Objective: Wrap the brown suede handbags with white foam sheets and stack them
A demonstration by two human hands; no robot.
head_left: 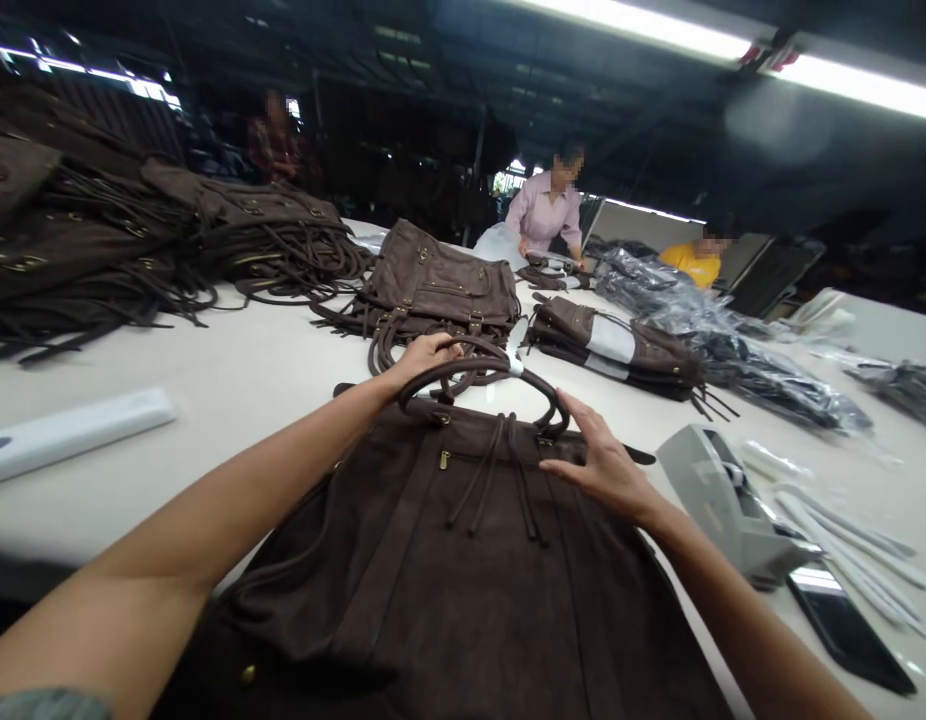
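Note:
A dark brown handbag [478,590] lies before me, with a zip, brass-coloured fittings and thin hanging cords on its upper part. Two rounded handles [463,368] rise from its top edge, and a white wrap [515,362] sits around them. My left hand [424,358] is closed at the left side of the handles, its fingers partly hidden behind them. My right hand [604,462] rests at the right end of the handles, thumb and fingers spread apart, the thumb over the bag's upper panel.
Brown bags [440,275] lie just beyond, with a large pile [73,220] at left. Plastic-wrapped bags [763,370] stretch along the right. A tape dispenser [714,500], a phone [845,620] and white strips [853,560] are at right; a long white object [80,430] at left. Several people stand farther back.

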